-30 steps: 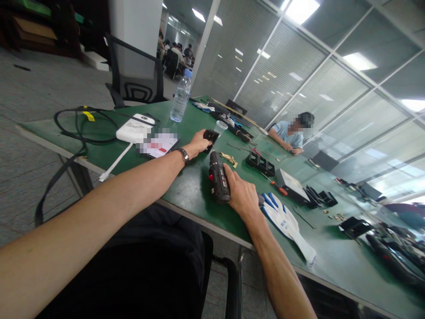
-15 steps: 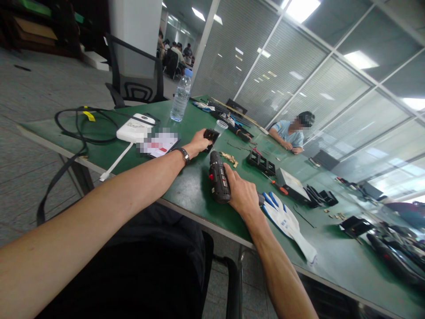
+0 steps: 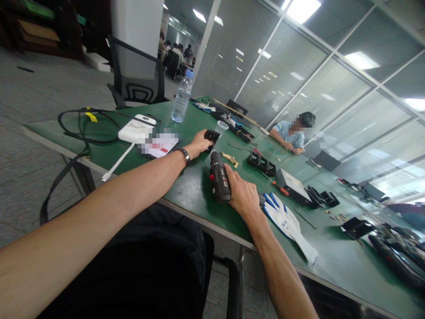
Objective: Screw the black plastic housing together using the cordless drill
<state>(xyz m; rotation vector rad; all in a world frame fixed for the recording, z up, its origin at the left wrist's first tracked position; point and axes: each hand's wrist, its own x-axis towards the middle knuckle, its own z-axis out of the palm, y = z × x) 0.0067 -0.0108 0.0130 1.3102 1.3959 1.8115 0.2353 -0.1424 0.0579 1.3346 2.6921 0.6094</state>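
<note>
My right hand (image 3: 244,189) is wrapped round the handle of a black cordless drill (image 3: 219,179). The drill's bit points away from me, its tip at a small black box-shaped part (image 3: 211,136). Whether the bit touches the part I cannot tell. Closed round the near side of that part, my left hand (image 3: 200,142) holds it over the green table (image 3: 192,177). Just right of the drill's nose lies a pile of small gold-coloured pieces (image 3: 230,159). Behind the part stands a clear plastic cup (image 3: 222,127).
A water bottle (image 3: 182,97), a white box with a cable (image 3: 137,128) and a phone (image 3: 162,144) are at left. To the right lie a white-and-blue glove (image 3: 288,226), a black frame (image 3: 261,163) and an orange-handled screwdriver (image 3: 281,188). Another person (image 3: 288,133) sits across the table.
The whole view has shifted very slightly. Both hands keep their holds, and the drill and black part stay in nearly the same place.
</note>
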